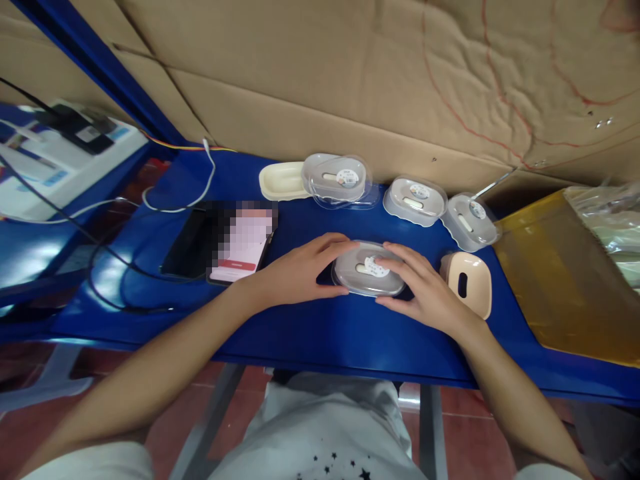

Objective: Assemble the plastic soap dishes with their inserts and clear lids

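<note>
A grey soap box (pixel 347 272) with a clear lid and a round white sticker lies on the blue table in front of me. My left hand (pixel 305 270) holds its left end, thumb at the near edge and fingers along the far edge. Around the right end curves my right hand (pixel 425 290), with one fingertip on the sticker and the thumb by the near edge. To the right of this hand stands a peach-coloured soap box part (pixel 477 283) with a dark slot.
Behind are similar lidded boxes (pixel 415 200), (pixel 470 220) and a stacked one (pixel 325 175) beside a cream tray (pixel 283 181). A phone (pixel 240 247) and cables lie left. A cardboard box (pixel 570 280) bounds the right; a cardboard wall (pixel 320 87) stands behind.
</note>
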A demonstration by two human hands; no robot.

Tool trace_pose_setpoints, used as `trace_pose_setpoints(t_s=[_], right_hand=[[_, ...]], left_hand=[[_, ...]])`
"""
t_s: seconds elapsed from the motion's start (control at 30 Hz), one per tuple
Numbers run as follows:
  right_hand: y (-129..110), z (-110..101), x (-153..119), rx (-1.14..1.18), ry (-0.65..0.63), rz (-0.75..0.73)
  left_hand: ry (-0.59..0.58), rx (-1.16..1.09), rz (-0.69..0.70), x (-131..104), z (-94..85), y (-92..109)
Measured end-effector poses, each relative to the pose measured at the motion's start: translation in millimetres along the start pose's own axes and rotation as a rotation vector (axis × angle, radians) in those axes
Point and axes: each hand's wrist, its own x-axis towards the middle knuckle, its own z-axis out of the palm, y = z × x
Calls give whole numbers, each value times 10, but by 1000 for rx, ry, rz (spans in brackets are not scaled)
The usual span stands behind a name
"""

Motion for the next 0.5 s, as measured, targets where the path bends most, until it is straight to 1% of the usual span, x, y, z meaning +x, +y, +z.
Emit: trace_pose_setpoints(t_s=[0.2, 0.37, 0.5], right_hand=[[-17, 17, 1, -24, 7, 9], [-4, 37, -6, -46, -30, 41], [43, -17, -4, -80, -11, 77]], left_hand=[[4, 56, 18, 9, 11, -20], [-12, 101, 9, 3, 23, -22], [-7, 154, 21, 5, 50, -34]])
